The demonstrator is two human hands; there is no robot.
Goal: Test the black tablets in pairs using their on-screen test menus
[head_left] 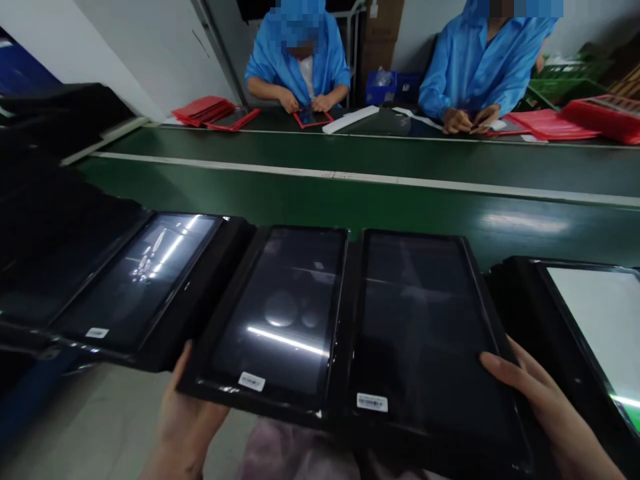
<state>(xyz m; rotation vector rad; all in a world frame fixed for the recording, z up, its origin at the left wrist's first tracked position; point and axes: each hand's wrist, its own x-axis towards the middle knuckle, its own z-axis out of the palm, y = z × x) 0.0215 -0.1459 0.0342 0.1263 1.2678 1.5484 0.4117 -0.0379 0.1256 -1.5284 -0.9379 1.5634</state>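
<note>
A black tray spans the lower middle and carries two dark screen panels side by side. The left panel and the right panel each bear a small white barcode label near the lower left corner. My left hand grips the tray's lower left corner, its fingers hidden underneath. At the right edge, my right hand has its thumb on the rim by the right panel, the other fingers mostly hidden below.
Another black tray with a glossy panel lies at the left. To the right is a tray with a white-faced panel. Beyond runs a green conveyor. Two people in blue work across it, near red-framed pieces and white strips.
</note>
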